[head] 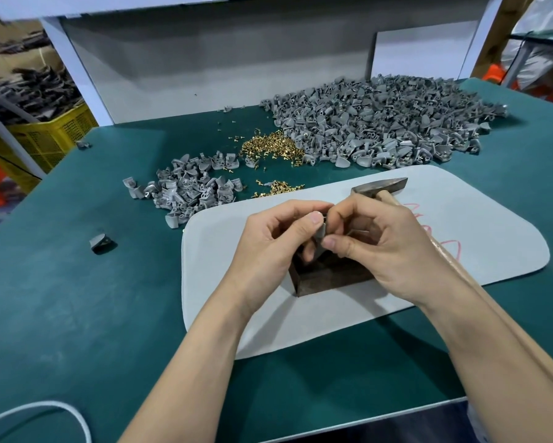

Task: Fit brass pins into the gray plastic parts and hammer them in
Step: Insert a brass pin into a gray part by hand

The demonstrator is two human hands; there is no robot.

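The left hand (278, 241) and the right hand (380, 247) meet over the middle of the mat. Both have curled fingers and pinch one gray plastic part (320, 233) between thumbs and fingertips. The part stands tilted just above a dark metal block. Whether a pin sits between the right fingertips cannot be told.

The green desk (77, 298) carries everything. A pale gray mat (476, 225) with red scribbles lies on it under the hands. Beyond the mat on the right spreads the big heap of gray parts (380, 123); a smaller heap of gray parts (188, 190) lies to the left of the mat's far corner.

The hammer (380, 187) rests on the mat, its head just beyond the right hand and its wooden handle running beneath that hand and forearm. The dark metal block (329, 276) sits on the mat under the hands.

A pile of brass pins (270, 145) touches the big heap's left edge, and a smaller scatter of pins (278, 188) lies at the mat's far edge. One lone gray part (101, 243) lies apart on the left.
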